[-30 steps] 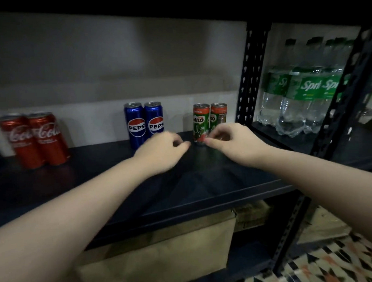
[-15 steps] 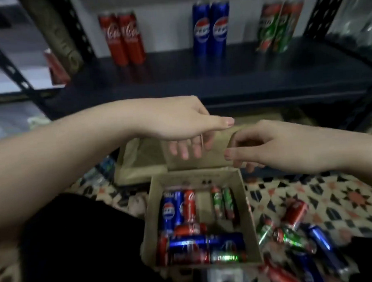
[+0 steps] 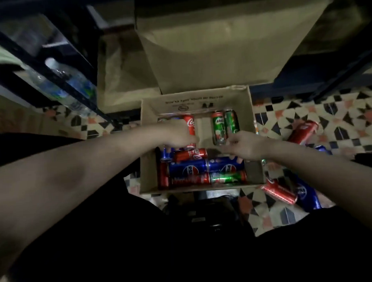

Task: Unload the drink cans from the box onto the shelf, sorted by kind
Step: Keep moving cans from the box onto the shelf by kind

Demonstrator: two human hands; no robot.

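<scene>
Hands came down fast. A second ago you were up at the shelf, letting go of two Milo cans beside the Pepsi pair. Then you looked down, and both hands went into the box (image 3: 195, 102) on the floor. That means one trip was done and you were starting the next pick.

Your left hand (image 3: 177, 136) curled around the Coke can (image 3: 190, 126) at the back of the box, beside the blue ones. It looked like a grip, though the picture was blurry. Your right hand (image 3: 243, 146) was bent low near the green Milo cans (image 3: 219, 128), its fingertips just beside the near one. I could not tell if it held anything.

Counting what showed in the box: four or so red Coke cans, three blue Pepsi cans (image 3: 189, 169) with maybe more hidden under your left hand, and three green Milo cans, two at the back and one lying at the front. Some were partly hidden, so the count was rough.

More cans (image 3: 279, 193) lay on the tiled floor to your right, at least three red and two blue. Water bottles (image 3: 73, 85) sat on the rack at the left.

The shelf held two of each kind a second ago, so most of the job was left.
</scene>
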